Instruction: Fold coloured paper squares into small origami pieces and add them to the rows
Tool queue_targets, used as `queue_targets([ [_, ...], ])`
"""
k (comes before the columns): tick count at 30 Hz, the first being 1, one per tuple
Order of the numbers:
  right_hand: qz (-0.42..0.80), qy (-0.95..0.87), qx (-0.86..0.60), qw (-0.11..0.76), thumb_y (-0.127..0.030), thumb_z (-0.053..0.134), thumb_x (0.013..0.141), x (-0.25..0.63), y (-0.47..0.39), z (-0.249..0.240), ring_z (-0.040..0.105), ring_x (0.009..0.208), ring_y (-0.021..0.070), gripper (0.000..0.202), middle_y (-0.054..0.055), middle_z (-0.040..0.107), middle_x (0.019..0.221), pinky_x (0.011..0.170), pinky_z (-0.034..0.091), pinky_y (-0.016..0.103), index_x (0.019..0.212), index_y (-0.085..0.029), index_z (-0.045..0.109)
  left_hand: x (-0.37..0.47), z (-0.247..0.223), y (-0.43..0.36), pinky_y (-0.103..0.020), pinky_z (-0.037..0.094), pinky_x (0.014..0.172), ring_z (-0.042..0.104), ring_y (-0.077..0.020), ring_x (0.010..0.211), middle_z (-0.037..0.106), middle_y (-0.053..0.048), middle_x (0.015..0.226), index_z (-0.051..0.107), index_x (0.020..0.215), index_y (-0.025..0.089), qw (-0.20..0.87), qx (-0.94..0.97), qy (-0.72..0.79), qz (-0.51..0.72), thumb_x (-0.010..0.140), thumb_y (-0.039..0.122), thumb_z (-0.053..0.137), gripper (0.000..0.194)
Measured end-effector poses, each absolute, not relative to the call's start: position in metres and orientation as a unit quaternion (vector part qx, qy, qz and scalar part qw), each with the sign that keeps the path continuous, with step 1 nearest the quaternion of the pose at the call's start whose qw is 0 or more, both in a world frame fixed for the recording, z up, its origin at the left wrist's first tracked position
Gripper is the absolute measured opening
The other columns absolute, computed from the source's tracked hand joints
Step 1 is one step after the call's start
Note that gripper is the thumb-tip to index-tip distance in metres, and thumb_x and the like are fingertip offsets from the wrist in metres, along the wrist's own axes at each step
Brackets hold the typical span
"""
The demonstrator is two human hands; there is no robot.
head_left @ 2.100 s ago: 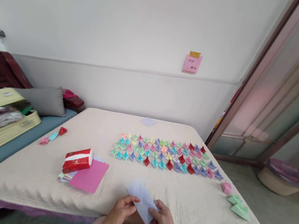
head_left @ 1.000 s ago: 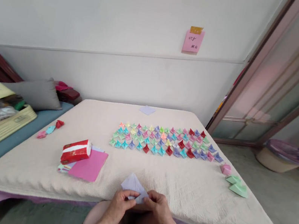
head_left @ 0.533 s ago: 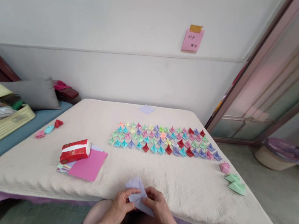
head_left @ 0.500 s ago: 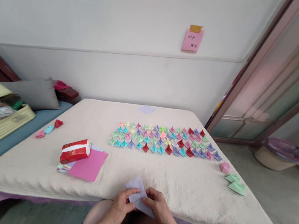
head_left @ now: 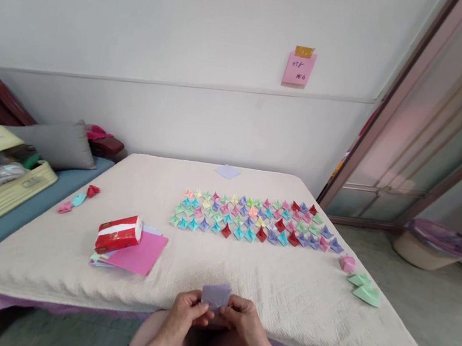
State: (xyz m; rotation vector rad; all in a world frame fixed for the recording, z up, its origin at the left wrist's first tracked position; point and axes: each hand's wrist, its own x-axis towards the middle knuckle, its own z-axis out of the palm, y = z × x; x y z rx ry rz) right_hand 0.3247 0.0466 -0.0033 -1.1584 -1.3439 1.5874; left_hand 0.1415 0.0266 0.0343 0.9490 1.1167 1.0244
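Observation:
A folded sheet of pale purple paper [head_left: 216, 294] is held up over the near edge of the covered table. My left hand [head_left: 189, 312] pinches its left lower corner between thumb and fingers. At the right side, my right hand [head_left: 243, 318] grips the same paper with thumb and fingertips. Beyond the hands stand rows of small folded paper boats [head_left: 252, 219] in many colours. To the left lies a stack of coloured paper with a pink sheet [head_left: 142, 254] on top, partly under a red tissue pack [head_left: 119, 235].
Green folded pieces [head_left: 365, 293] and a pink one [head_left: 347, 264] lie by the right edge. Small folded papers [head_left: 79, 199] lie at the left. A purple sheet [head_left: 227, 171] rests at the back. A lined bin [head_left: 434, 245] stands on the floor.
The purple paper has gone from a slanted, larger sheet to a smaller, squarer shape held upright. Both hands have shifted to its two sides, still holding it.

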Motion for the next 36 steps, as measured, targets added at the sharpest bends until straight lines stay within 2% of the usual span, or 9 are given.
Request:
queue_targets([
  [4,0.605,-0.512,-0.441,0.421,-0.025,0.074,0.076,0.325,0.046,0.012,0.065,0.069,0.0182,0.008,-0.003,0.067,0.067,0.07,0.051,0.032,0.076,-0.017,0.072,0.138,0.04,0.024,-0.033,0.055,0.08,0.071,-0.0246,0.089,0.078,-0.012,0.093,0.078,0.095,0.015,0.596,0.449,0.47,0.471,0.077,0.029,0.07,0.024],
  [8,0.606,-0.474,-0.424,0.478,-0.024,0.074,0.067,0.327,0.043,0.022,0.065,0.102,0.0288,0.016,0.007,0.072,0.107,0.09,0.048,0.039,0.082,-0.023,0.078,0.134,0.039,0.023,-0.039,0.05,0.097,0.068,-0.0289,0.105,0.078,-0.01,0.107,0.082,0.087,0.021,0.54,0.517,0.452,0.486,0.074,0.025,0.072,0.017],
  [11,0.617,-0.441,-0.414,0.503,-0.024,0.074,0.065,0.328,0.038,0.022,0.063,0.11,0.0307,0.037,0.009,0.067,0.123,0.089,0.049,0.043,0.102,-0.027,0.074,0.132,0.032,0.022,-0.041,0.051,0.097,0.067,-0.0288,0.109,0.075,-0.01,0.115,0.081,0.089,0.024,0.479,0.548,0.462,0.507,0.076,0.023,0.068,0.018],
  [15,0.643,-0.422,-0.399,0.499,-0.017,0.073,0.063,0.327,0.033,0.022,0.069,0.087,0.0267,0.061,0.006,0.073,0.106,0.075,0.053,0.041,0.121,-0.032,0.066,0.132,0.024,0.021,-0.043,0.051,0.1,0.063,-0.028,0.117,0.07,-0.011,0.124,0.079,0.096,0.024,0.41,0.577,0.484,0.514,0.078,0.015,0.061,0.028],
  [17,0.652,-0.425,-0.393,0.49,-0.014,0.072,0.061,0.326,0.032,0.024,0.069,0.082,0.0255,0.055,0.003,0.075,0.097,0.073,0.052,0.04,0.113,-0.032,0.071,0.134,0.024,0.02,-0.042,0.051,0.1,0.064,-0.0274,0.116,0.07,-0.01,0.125,0.079,0.097,0.025,0.392,0.597,0.489,0.502,0.076,0.009,0.058,0.034],
  [21,0.65,-0.447,-0.401,0.465,-0.015,0.075,0.061,0.326,0.032,0.03,0.066,0.071,0.0226,0.023,0.0,0.072,0.077,0.069,0.05,0.036,0.08,-0.027,0.08,0.139,0.025,0.018,-0.039,0.053,0.097,0.066,-0.0264,0.113,0.07,-0.01,0.125,0.079,0.099,0.026,0.378,0.625,0.494,0.471,0.075,0.004,0.057,0.04],
  [25,0.63,-0.477,-0.416,0.451,-0.025,0.077,0.066,0.329,0.034,0.036,0.06,0.07,0.0202,0.006,0.0,0.067,0.068,0.07,0.045,0.033,0.071,-0.023,0.079,0.139,0.025,0.017,-0.042,0.052,0.099,0.063,-0.0295,0.117,0.066,-0.014,0.13,0.079,0.097,0.022,0.369,0.626,0.509,0.461,0.076,0.009,0.062,0.031],
  [30,0.616,-0.49,-0.428,0.444,-0.037,0.074,0.068,0.328,0.037,0.034,0.049,0.059,0.0157,0.023,-0.003,0.053,0.056,0.06,0.038,0.029,0.056,-0.019,0.067,0.136,0.027,0.018,-0.043,0.048,0.102,0.06,-0.0297,0.12,0.064,-0.014,0.133,0.08,0.092,0.022,0.377,0.616,0.52,0.456,0.081,0.019,0.063,0.02],
  [36,0.607,-0.483,-0.463,0.428,-0.027,0.071,0.063,0.324,0.039,0.029,0.038,0.048,0.011,0.025,-0.008,0.041,0.047,0.051,0.03,0.027,0.049,-0.02,0.051,0.138,0.033,0.02,-0.041,0.05,0.095,0.062,-0.0309,0.115,0.068,-0.016,0.125,0.077,0.076,0.019,0.399,0.576,0.543,0.463,0.079,0.018,0.064,0.014],
])
